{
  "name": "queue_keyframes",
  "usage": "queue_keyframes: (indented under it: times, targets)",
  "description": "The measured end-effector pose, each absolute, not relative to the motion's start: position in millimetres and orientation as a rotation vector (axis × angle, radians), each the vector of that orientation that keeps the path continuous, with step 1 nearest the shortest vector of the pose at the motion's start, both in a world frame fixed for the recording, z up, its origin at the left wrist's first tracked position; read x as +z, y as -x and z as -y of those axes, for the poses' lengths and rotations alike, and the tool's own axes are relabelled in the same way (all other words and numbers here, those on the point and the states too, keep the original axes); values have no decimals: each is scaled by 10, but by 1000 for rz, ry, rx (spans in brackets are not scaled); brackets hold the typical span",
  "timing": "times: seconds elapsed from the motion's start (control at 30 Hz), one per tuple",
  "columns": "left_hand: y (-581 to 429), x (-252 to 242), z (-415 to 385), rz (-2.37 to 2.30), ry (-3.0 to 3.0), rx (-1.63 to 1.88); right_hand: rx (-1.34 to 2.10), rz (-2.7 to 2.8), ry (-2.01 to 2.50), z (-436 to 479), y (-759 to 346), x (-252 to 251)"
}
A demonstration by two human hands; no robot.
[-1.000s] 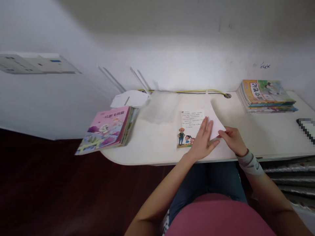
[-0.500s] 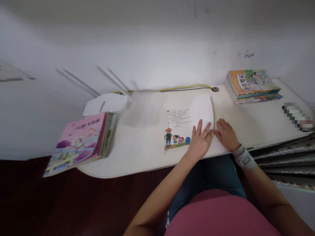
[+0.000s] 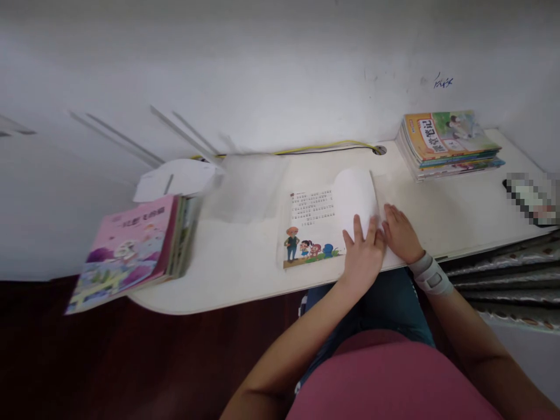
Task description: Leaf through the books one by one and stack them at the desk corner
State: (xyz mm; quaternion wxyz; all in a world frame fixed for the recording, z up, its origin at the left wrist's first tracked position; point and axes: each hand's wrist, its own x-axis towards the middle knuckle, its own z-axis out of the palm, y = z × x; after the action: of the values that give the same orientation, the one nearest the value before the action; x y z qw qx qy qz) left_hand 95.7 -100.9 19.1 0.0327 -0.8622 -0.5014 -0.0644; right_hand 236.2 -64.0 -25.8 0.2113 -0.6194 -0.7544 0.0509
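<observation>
Left hand lies palm-down, fingers spread, on a curling white sheet; right hand rests alongside, fingers together; printed page bears cartoon figures.

Paper flap lowered, right grip loosened

The desk supports a pink-topped book stack, router, translucent sheet, illustrated booklet, orange-topped book stack and phone.

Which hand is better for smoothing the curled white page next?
Probably the left hand: it rests spread on the curled white page, while the right hand lies to the right of its curl.
</observation>
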Motion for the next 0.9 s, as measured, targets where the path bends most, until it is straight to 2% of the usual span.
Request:
queue_keyframes:
  times: [0.37,0.57,0.7,0.9]
  targets:
    - [-922,249,1126,1506,2696,-145,150,2069,1690,645,-2374,-254]
    - [-805,494,387,1554,2790,-178,132,2089,1705,641,-2362,-247]
    - [-802,557,-243,1690,2807,-47,116,2079,1733,635,-2349,-236]
    - [-840,655,-434,1678,2743,174,80,2092,1762,653,-2304,-205]
